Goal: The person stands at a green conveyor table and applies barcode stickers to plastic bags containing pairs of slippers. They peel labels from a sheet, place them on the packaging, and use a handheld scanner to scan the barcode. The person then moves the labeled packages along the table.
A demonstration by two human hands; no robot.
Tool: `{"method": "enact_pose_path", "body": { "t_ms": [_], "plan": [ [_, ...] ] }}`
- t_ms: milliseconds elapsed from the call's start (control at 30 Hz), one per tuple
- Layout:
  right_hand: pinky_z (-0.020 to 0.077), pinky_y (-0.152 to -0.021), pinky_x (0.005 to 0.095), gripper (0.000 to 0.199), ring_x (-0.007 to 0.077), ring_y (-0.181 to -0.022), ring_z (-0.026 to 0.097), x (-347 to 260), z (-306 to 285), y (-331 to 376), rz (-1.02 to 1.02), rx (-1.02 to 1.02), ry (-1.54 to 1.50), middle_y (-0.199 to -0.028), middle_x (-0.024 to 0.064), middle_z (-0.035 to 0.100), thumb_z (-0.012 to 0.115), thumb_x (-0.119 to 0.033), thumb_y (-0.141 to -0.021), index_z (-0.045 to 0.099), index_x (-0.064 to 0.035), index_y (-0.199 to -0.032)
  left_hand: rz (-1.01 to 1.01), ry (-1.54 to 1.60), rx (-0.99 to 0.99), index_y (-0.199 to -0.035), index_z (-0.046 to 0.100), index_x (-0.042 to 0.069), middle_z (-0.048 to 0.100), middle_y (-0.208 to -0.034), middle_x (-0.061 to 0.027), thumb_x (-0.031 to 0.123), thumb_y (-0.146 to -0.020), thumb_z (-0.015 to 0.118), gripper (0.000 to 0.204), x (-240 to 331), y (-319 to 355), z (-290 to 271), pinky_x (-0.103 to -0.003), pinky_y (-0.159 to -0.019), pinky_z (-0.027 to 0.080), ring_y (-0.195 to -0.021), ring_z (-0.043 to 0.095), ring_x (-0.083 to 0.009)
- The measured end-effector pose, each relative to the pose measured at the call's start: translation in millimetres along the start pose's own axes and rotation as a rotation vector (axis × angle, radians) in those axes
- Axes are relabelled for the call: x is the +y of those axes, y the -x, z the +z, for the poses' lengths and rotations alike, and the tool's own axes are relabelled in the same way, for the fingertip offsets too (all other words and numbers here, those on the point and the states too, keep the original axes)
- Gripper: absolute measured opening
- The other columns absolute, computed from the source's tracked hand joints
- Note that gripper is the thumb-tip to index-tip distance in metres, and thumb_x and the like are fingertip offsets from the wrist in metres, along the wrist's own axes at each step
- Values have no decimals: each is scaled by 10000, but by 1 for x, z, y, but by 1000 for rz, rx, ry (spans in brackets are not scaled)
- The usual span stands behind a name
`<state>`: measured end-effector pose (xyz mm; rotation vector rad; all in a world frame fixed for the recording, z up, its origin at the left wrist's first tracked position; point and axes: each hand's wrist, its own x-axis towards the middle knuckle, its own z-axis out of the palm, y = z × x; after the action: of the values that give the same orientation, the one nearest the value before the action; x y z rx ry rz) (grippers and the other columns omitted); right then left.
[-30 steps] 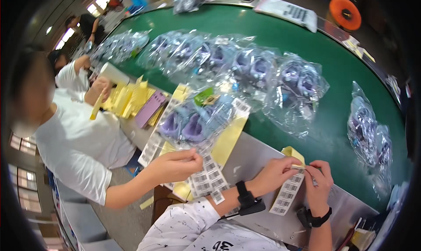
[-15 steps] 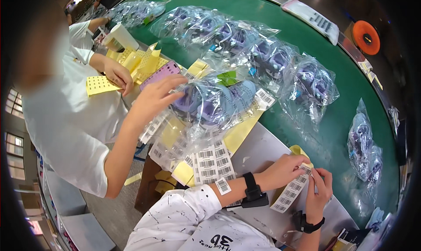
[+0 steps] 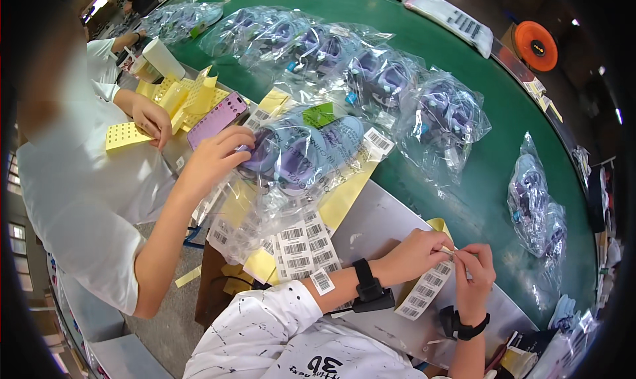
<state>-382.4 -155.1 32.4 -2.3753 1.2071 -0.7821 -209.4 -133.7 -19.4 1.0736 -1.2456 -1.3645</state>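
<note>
My left hand (image 3: 424, 252) and my right hand (image 3: 474, 268) meet over the metal table edge. Both pinch the upper end of a strip of barcode labels (image 3: 425, 291), its top folded between my fingertips. The strip's lower part hangs below, its printed side showing. Behind my left fingers curls a piece of yellow backing paper (image 3: 440, 228). Left of my hands lie sheets of barcode labels (image 3: 306, 248), and one loose label (image 3: 322, 282) rests against my left forearm. Beyond them sits a pair of blue-purple shoes in a clear bag (image 3: 301, 147), with a co-worker's hand on it.
Several bagged shoes (image 3: 377, 74) line the green conveyor belt (image 3: 464, 200), and another bagged pair (image 3: 533, 197) lies at right. A co-worker at left holds yellow label sheets (image 3: 126, 135) beside a purple phone (image 3: 215, 121). An orange disc (image 3: 536, 46) stands beyond the belt.
My hands have drawn closer together at the strip's top, which now folds between my fingertips. The whole view has shifted slightly; the co-worker's hand stays on the bagged shoes.
</note>
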Motion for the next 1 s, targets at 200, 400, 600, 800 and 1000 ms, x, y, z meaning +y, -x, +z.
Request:
{"method": "enact_pose_path", "body": {
  "t_ms": [200,400,600,800,1000],
  "plan": [
    [459,-669,363,240,282,-824,571,-3,2,2,-67,27,75,-896,122,580,649,118,-741,674,-3,-947,-8,29,23,-1062,631,-16,473,-596,-55,94,-864,668,230,-5,-2,3,-301,-545,409,-553,457,-127],
    [460,-694,370,225,287,-848,572,-5,2,7,-53,13,78,-920,127,591,655,106,-746,677,10,-949,3,41,8,-1119,606,-15,472,-612,-52,92,-859,673,289,-9,1,4,-301,-552,409,-565,465,-130],
    [470,-780,368,176,297,-919,579,-1,1,10,34,16,-1,-986,133,593,657,89,-756,662,6,-910,29,-5,-1,-1129,590,-12,481,-639,-63,85,-841,674,315,-6,0,3,-319,-563,420,-587,496,-159],
    [467,-797,369,122,302,-938,575,-1,-2,-1,79,-51,-16,-1012,137,584,635,83,-766,583,6,-844,8,-15,-58,-1143,576,-13,506,-686,-71,73,-826,661,339,-3,0,2,-332,-595,444,-622,539,-184],
    [462,-821,373,128,309,-946,569,1,-2,1,55,-99,-46,-1027,151,572,604,87,-786,525,5,-843,-13,19,-33,-1187,546,-4,592,-738,-103,56,-835,648,372,-8,3,4,-330,-641,480,-674,600,-207]
  ]
}}
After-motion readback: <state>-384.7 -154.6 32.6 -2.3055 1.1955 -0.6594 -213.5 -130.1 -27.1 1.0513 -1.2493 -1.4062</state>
